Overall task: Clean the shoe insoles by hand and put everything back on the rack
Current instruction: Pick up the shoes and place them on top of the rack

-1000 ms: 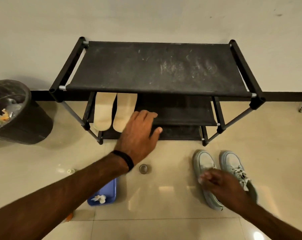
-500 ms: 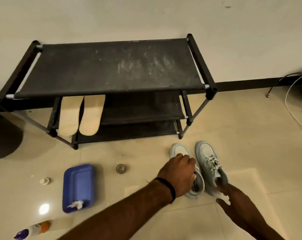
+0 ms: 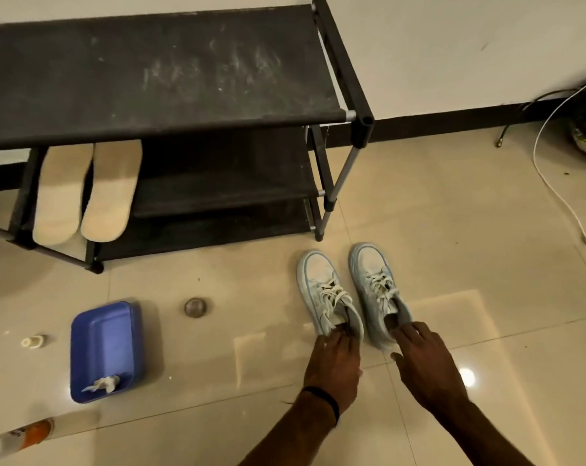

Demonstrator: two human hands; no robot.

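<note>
Two pale blue sneakers sit side by side on the tile just in front of the rack's right leg, and both hands are down at their heels now. A second ago the left hand was up by the insoles at the rack while only the right was near the shoes; since then it has swung across, and the view has shifted right with it. Its fingers are curled into the heel opening of the left sneaker, gripping the collar. The right hand has fingers fairly straight, tips resting on the heel rim of the right sneaker, not clearly closed on it yet.

Both insoles lean on the rack's left end under the top shelf, so that part looks done. My guess is the shoes go up next. The blue tray, a small cap and a bottle at bottom left are all out on the floor.
</note>
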